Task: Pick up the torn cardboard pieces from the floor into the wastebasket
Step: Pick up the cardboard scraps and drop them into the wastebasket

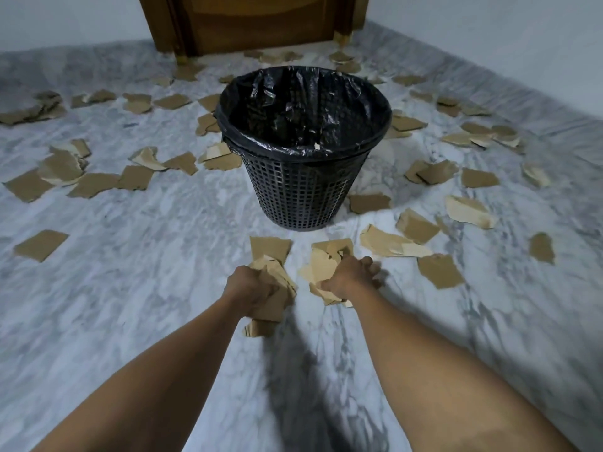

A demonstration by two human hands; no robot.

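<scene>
A black mesh wastebasket (300,190) lined with a black plastic bag stands upright in the middle of the marble floor. Torn brown cardboard pieces lie scattered all around it. Just in front of the basket, my left hand (249,287) grips a bunch of cardboard pieces (277,288). My right hand (350,277) grips another bunch of cardboard pieces (321,269). One flat cardboard piece (269,247) lies on the floor between my hands and the basket. A small cardboard piece (257,329) lies under my left wrist.
A brown wooden door (254,24) stands behind the basket at the far wall. White walls bound the floor at the back and right. More cardboard (40,244) lies to the left, and cardboard scraps (440,270) lie to the right.
</scene>
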